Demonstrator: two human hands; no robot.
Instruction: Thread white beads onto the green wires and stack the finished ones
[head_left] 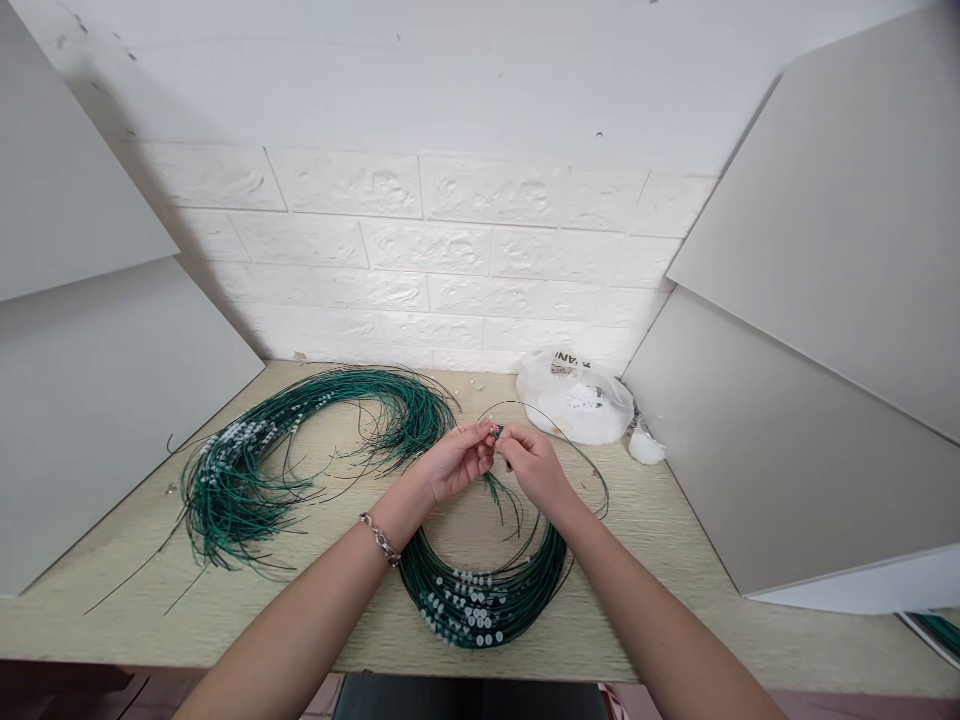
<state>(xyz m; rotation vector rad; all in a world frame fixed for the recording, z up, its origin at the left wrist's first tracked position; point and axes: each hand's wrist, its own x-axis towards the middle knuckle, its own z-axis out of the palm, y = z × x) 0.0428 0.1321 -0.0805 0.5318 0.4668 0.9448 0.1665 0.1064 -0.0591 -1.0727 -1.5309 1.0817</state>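
My left hand [461,462], with a chain bracelet at its wrist, is closed in a pinch around a tiny white piece [491,424]. Tip to tip with it, my right hand [534,465] pinches a thin green wire. A loop of dark wire [600,475] arcs out to the right of my hands. Below them lies a round coil of green wires [487,600] strung with several small white discs. Loose green wire ends [491,488] stick out under my fingers. The fingertips hide most of the piece and wire they hold.
A larger curved bundle of green wires [247,470] with white pieces lies to the left. At the back right sit a clear plastic bag [600,405] of white bits and a small white bundle [646,445]. Grey panels [817,440] flank the table [652,620] before a white brick-patterned wall [457,245].
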